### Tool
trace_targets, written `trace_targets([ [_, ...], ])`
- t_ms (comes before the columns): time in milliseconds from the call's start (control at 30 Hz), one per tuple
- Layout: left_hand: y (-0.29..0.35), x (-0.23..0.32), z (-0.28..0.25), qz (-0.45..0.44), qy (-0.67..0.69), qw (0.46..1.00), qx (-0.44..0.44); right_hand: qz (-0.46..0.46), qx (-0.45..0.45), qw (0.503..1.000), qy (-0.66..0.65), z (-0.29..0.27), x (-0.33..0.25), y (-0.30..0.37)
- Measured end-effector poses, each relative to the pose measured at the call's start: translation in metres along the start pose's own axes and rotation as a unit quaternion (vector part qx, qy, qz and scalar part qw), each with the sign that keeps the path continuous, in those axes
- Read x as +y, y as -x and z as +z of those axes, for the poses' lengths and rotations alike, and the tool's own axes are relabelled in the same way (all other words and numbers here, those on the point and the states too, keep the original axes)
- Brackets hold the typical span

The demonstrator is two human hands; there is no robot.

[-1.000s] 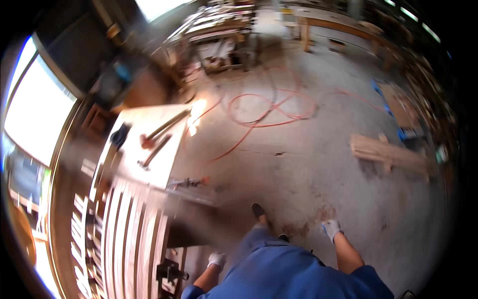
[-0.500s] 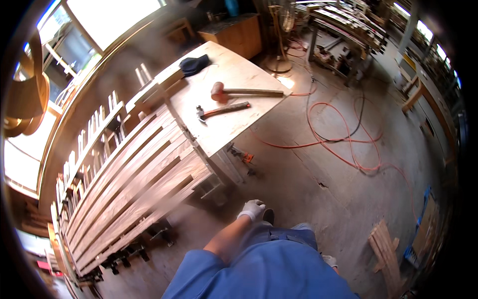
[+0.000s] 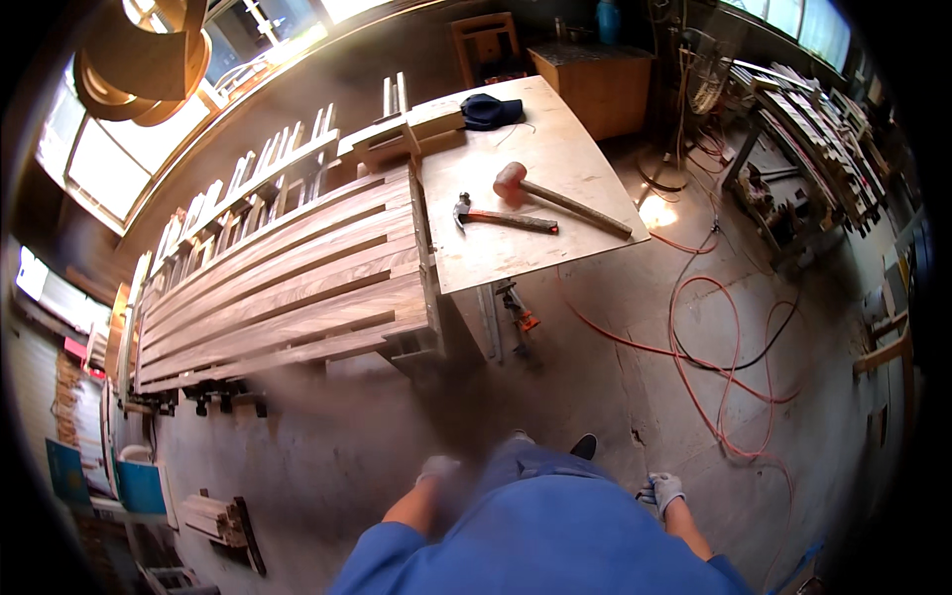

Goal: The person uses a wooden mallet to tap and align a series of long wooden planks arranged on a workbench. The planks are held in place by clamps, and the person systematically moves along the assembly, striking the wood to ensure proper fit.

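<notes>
My left hand (image 3: 437,468), in a pale glove, hangs low by my left side, blurred, its fingers not distinct. On the other side, my right hand (image 3: 664,490), also gloved, hangs over the floor with its fingers curled in and no object visible in them. Ahead, a claw hammer (image 3: 508,220) and a mallet with a reddish head (image 3: 560,201) lie on a pale plywood board (image 3: 585,248). A dark cap (image 3: 490,112) rests at the board's back edge. Left of it stands a slatted wooden panel (image 3: 288,293) held among clamps. Neither hand touches these things.
Orange and black hoses (image 3: 729,372) loop across the concrete floor at right. A rack of stacked bars (image 3: 818,149) stands at the far right. Behind the board is a wooden cabinet (image 3: 595,94). Wood pieces (image 3: 218,521) lie on the floor at left.
My view has turned left, so the panel and board appear farther right and level. My right hand has come fully into view; my left hand appears lower and farther left.
</notes>
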State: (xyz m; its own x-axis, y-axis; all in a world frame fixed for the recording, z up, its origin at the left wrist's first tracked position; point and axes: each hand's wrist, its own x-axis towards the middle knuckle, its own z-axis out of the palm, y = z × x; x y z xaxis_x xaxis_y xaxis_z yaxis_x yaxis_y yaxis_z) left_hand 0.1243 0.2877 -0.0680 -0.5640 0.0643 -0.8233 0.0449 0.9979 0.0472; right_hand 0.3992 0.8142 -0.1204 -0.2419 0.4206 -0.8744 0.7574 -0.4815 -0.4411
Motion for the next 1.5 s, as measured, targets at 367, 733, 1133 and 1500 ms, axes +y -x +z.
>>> trace_targets([
  [367,0.015,0.031,0.128,-0.035,0.132,0.988,0.067,-0.03,-0.024,0.991,0.129,-0.024,-0.123,-0.058],
  [733,-0.008,0.051,-0.107,-0.148,0.463,0.766,0.421,-0.084,-0.093,0.957,0.261,0.111,-0.197,0.005],
  [1133,-0.049,0.045,-0.176,-0.161,0.389,0.852,0.312,-0.202,-0.117,0.858,0.458,0.18,-0.236,-0.009],
  [1500,-0.021,0.046,-0.196,-0.164,0.447,0.847,0.236,-0.418,-0.142,0.796,0.414,0.257,-0.373,-0.085],
])
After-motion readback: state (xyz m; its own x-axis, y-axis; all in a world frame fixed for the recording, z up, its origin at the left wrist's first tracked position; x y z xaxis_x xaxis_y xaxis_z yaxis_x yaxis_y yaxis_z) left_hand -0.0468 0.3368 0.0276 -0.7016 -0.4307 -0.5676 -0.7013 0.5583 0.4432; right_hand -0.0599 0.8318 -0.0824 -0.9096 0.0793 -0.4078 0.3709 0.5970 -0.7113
